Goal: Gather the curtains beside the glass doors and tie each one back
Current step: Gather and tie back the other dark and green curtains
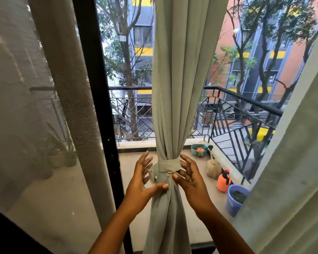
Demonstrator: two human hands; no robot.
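Tieback wraps the curtain, its back hidden; both hands open.

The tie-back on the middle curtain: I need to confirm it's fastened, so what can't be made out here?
Head view:
- Tie-back fastening: too small, partly behind the right hand fingers.
- Its far side: hidden by the middle curtain.
- Right curtain: cut off by the frame edge, no tie visible.
- Left hand thumb contact: unclear.
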